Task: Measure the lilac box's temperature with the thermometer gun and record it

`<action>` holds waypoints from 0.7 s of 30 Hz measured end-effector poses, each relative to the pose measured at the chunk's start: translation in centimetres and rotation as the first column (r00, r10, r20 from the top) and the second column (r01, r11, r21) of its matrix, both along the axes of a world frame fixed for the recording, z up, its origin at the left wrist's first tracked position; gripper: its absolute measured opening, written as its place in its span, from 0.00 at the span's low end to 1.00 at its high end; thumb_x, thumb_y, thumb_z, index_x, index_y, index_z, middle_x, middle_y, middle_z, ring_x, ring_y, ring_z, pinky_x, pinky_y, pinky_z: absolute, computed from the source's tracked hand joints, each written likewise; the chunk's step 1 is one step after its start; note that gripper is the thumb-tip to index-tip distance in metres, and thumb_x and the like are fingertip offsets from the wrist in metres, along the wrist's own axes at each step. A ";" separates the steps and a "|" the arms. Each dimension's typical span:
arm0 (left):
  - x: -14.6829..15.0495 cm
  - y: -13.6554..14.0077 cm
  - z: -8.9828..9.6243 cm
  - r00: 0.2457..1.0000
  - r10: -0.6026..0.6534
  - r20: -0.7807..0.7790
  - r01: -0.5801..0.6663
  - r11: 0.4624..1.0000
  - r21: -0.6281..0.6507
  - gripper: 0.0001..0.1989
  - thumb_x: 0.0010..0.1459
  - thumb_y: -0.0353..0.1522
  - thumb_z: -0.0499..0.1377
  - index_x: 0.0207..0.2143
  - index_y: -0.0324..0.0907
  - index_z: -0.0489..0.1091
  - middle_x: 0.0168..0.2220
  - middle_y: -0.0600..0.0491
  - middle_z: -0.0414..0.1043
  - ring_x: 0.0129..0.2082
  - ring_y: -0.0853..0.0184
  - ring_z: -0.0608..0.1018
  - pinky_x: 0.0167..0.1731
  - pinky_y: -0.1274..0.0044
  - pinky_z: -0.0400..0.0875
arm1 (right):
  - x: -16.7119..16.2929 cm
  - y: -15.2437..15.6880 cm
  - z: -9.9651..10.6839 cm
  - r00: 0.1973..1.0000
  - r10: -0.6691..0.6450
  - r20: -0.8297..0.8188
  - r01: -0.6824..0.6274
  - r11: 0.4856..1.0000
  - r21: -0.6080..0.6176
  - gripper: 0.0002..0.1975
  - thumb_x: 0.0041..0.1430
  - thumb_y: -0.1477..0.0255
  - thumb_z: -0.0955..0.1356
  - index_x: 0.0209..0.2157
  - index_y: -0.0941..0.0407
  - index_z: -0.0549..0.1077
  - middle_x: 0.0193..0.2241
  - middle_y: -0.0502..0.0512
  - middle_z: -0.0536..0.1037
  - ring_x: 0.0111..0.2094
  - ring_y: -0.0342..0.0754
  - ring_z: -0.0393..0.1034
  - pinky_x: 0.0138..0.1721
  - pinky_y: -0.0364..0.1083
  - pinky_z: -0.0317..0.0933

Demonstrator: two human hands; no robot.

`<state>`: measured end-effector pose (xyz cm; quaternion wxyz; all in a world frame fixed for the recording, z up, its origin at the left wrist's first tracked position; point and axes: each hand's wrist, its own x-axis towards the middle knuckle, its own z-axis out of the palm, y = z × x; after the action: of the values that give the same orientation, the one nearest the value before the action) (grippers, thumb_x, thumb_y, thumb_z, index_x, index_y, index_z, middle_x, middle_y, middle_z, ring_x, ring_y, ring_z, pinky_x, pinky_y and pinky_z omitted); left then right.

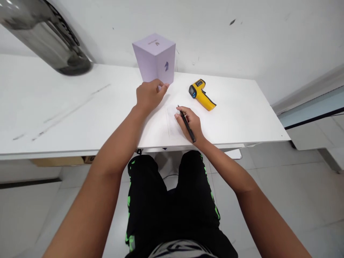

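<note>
My right hand (194, 125) grips a black pen (189, 129), its tip pointing away from me. It rests over a faint, pale sheet (171, 123) that looks like thin paper on the white table (228, 125). Against the front of a lilac box (156, 59) lies my left hand (151, 94), its fingers curled and the thumb stretched along the box's lower edge. What its fingers pinch, if anything, is hidden. The box stands upright with a small dark logo on its side. Right of it, a yellow and black infrared thermometer (205, 100) lies on its side.
A large grey see-through bottle (51, 43) stands at the back left near the wall (215, 36). The table's front edge runs just above my knees. Below the table, a brown carton (57, 161) shows on the left and a white flat object (233, 154) on the right.
</note>
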<state>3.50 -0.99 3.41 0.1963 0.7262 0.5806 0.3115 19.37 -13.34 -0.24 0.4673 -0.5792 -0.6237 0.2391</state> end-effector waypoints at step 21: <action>-1.1 3.6 -2.1 0.948 0.317 0.029 -0.311 0.942 -0.130 0.67 0.44 0.47 0.70 0.74 0.40 0.31 0.61 0.39 0.72 0.67 0.47 0.68 0.64 0.60 0.61 | 3.2 6.0 4.3 0.841 -0.140 0.522 0.160 0.987 0.007 0.19 0.67 0.68 0.64 0.54 0.57 0.79 0.56 0.70 0.75 0.59 0.66 0.66 0.60 0.66 0.58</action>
<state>2.41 2.57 1.27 0.2031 0.6030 0.7020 0.3200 22.59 -7.29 4.10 0.2876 -0.6778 -0.6750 0.0477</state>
